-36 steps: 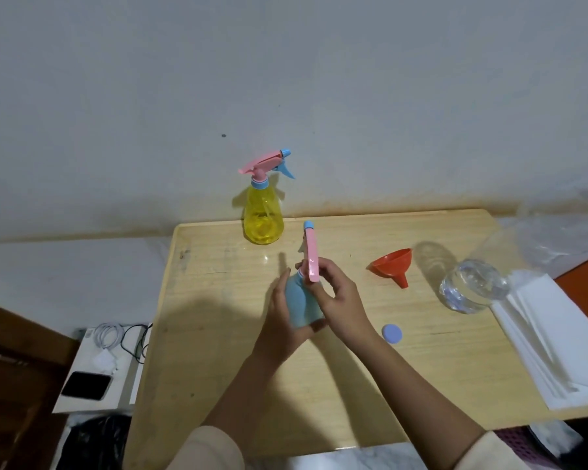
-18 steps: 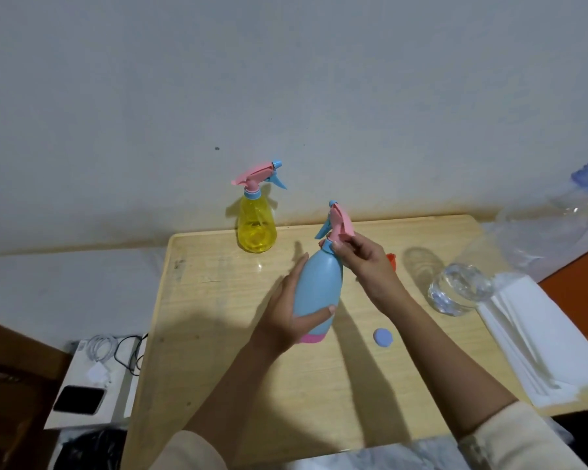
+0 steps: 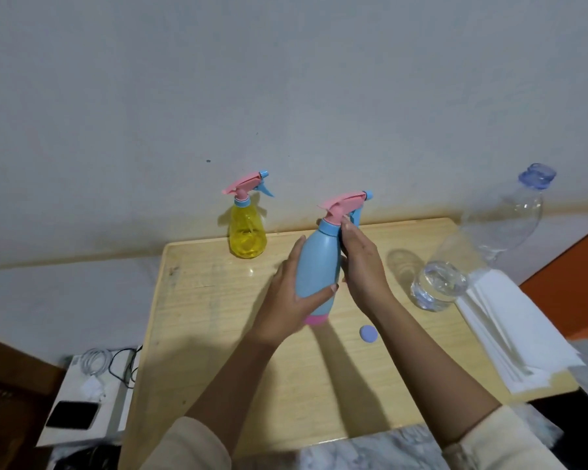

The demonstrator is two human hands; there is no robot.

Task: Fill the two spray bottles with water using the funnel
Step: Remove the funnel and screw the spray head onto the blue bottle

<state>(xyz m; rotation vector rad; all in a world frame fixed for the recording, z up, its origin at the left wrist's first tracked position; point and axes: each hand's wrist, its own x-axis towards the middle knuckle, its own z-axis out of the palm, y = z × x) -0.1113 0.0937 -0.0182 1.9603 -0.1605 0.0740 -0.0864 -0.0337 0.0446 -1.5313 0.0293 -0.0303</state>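
Observation:
A blue spray bottle [image 3: 316, 266] with a pink trigger head stands upright near the middle of the wooden table [image 3: 218, 351]. My left hand [image 3: 291, 296] wraps around its lower body. My right hand [image 3: 362, 262] rests against its right side, fingers at the blue collar under the head. A yellow spray bottle [image 3: 247, 232] with a pink head stands at the table's far edge, untouched. A large clear water bottle [image 3: 472, 242] with no cap lies tilted at the right. The red funnel is hidden behind my right hand.
A small blue cap [image 3: 368, 334] lies on the table just right of my right wrist. Folded white paper [image 3: 513, 334] covers the table's right side. Left of the table, a low white box [image 3: 92, 395] carries cables and a black phone [image 3: 72, 415].
The blue bottle has gone from tipped toward me to upright, and its spray head has turned to point right. My right hand slid from the head down to the collar and side.

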